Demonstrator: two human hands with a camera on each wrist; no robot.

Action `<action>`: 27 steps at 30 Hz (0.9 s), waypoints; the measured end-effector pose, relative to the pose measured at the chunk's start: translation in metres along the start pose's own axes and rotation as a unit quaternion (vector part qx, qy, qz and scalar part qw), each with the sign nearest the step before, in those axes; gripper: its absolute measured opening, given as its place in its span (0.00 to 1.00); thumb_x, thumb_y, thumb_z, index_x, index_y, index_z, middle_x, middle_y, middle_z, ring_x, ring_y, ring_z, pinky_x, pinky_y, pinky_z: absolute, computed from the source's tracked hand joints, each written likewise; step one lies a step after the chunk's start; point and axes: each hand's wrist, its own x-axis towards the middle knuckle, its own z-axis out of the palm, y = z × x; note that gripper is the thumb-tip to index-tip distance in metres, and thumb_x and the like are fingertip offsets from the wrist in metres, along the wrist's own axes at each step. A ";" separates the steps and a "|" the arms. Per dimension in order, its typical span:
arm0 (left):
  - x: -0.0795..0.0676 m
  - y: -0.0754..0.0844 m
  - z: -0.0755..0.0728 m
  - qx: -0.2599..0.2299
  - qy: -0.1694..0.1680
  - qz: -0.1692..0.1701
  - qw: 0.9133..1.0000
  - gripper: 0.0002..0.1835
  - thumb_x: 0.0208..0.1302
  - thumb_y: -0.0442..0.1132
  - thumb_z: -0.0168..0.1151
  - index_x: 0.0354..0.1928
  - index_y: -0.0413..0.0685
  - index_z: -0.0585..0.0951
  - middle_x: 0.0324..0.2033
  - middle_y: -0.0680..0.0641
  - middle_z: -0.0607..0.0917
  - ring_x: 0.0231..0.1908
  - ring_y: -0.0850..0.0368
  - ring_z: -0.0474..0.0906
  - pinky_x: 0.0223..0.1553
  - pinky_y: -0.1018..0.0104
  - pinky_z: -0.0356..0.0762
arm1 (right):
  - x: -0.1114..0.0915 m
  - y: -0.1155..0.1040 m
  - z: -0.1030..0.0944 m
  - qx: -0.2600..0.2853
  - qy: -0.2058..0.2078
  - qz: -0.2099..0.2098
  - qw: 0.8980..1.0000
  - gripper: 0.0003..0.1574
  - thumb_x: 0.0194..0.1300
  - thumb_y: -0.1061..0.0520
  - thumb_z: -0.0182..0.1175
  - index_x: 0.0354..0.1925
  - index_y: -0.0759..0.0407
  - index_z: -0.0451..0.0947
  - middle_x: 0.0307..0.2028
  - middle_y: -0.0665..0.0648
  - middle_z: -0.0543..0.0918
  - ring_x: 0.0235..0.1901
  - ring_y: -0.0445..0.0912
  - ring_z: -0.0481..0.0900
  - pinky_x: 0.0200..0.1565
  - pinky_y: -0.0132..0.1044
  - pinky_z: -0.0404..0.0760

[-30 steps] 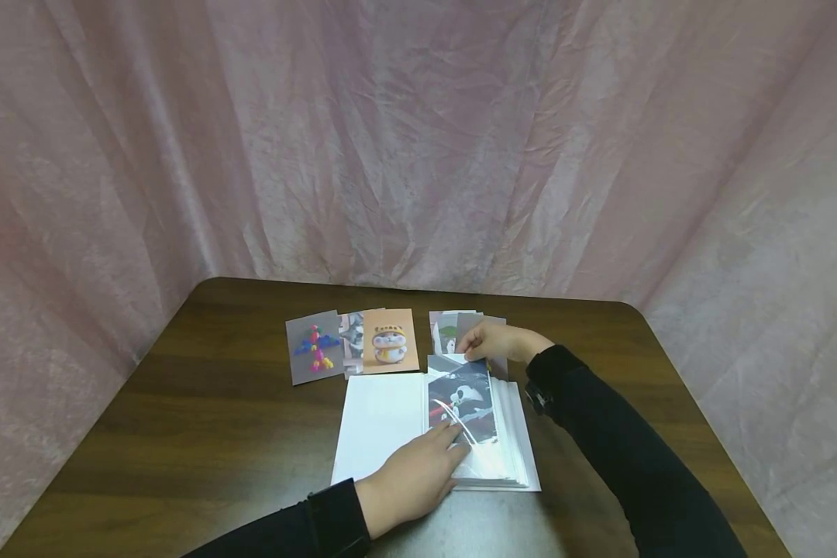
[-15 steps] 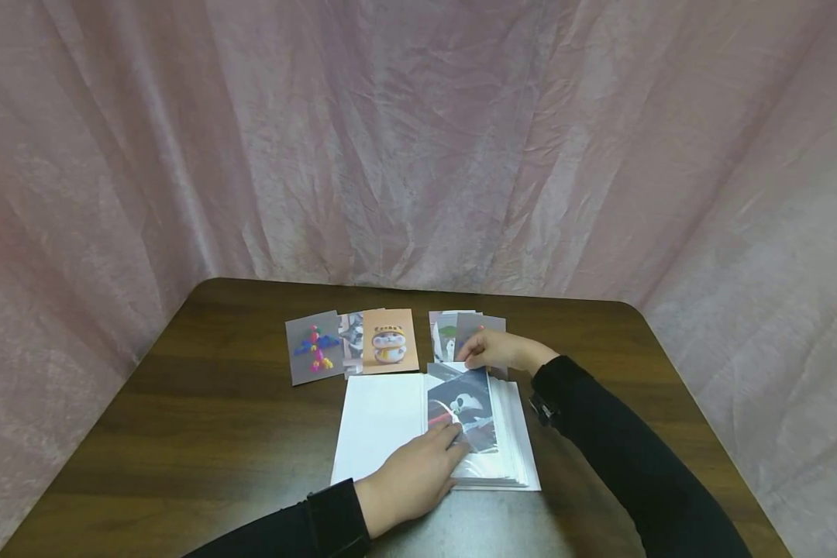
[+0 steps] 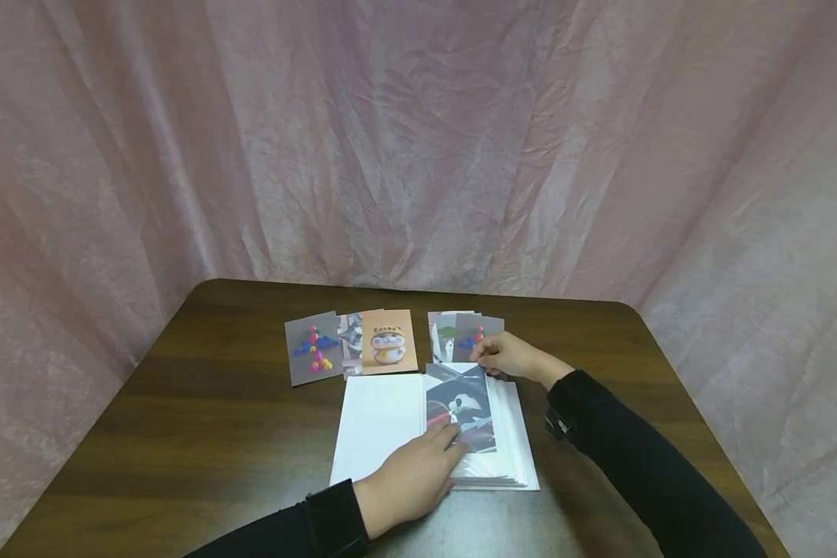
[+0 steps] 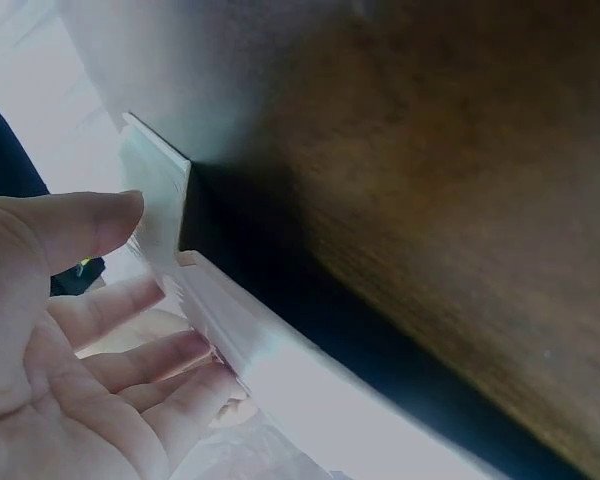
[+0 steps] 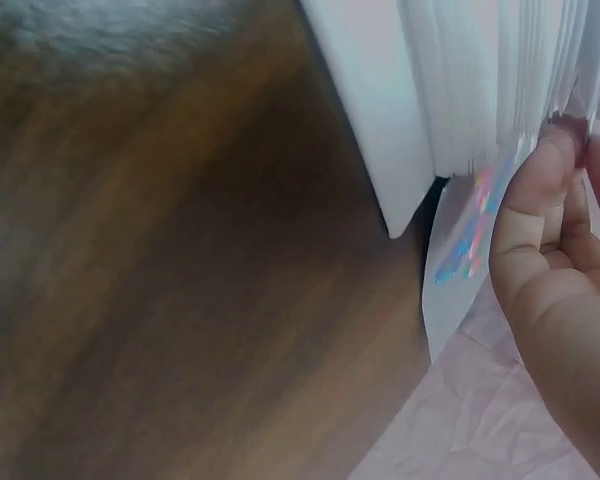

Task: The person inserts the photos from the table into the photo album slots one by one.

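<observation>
A white photo album (image 3: 377,426) lies open on the table, its thick stack of pages on the right side. A dark grey photo with a panda figure (image 3: 466,403) sits mostly in the clear pocket of the top page, its upper edge near the page's top. My left hand (image 3: 413,474) rests with extended fingers over the photo's lower part; in the left wrist view its fingertips (image 4: 215,375) are at the album's edge. My right hand (image 3: 514,359) pinches the photo's upper right corner, and the right wrist view shows thumb and finger at the sheet's edge.
Behind the album, on the left, lie a grey photo of a colourful toy (image 3: 312,349), an orange photo of a plush figure (image 3: 389,342) and one partly covered between them. More overlapping photos (image 3: 469,329) lie behind its right side. A pink curtain (image 3: 418,155) hangs beyond the wooden table (image 3: 202,403).
The photo has slid a little down into the pocket, toward me. My right hand has moved down and right along its top edge to the corner. The left hand has stayed in place.
</observation>
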 end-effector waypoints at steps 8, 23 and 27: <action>0.000 0.000 -0.002 -0.004 -0.004 -0.001 1.000 0.26 0.65 0.46 0.67 0.62 0.44 0.78 0.63 0.39 0.76 0.67 0.46 0.70 0.66 0.59 0.68 | -0.003 -0.001 0.004 0.031 0.004 -0.001 1.000 0.12 0.72 0.68 0.55 0.47 0.68 0.84 0.30 0.52 0.79 0.30 0.45 0.74 0.35 0.37 0.78; 0.001 -0.001 -0.001 -0.015 -0.014 -0.002 1.000 0.25 0.67 0.46 0.66 0.63 0.46 0.77 0.65 0.39 0.75 0.68 0.43 0.68 0.66 0.57 0.69 | -0.008 -0.004 0.003 -0.015 -0.022 -0.004 1.000 0.10 0.71 0.64 0.58 0.44 0.61 0.86 0.42 0.53 0.83 0.37 0.44 0.76 0.38 0.34 0.78; 0.001 0.000 -0.001 -0.016 -0.012 -0.001 1.000 0.25 0.67 0.46 0.66 0.63 0.46 0.78 0.65 0.39 0.75 0.68 0.43 0.69 0.65 0.57 0.70 | -0.006 -0.002 0.005 -0.030 -0.033 -0.014 0.999 0.09 0.70 0.65 0.59 0.42 0.62 0.86 0.35 0.51 0.80 0.32 0.43 0.72 0.34 0.33 0.74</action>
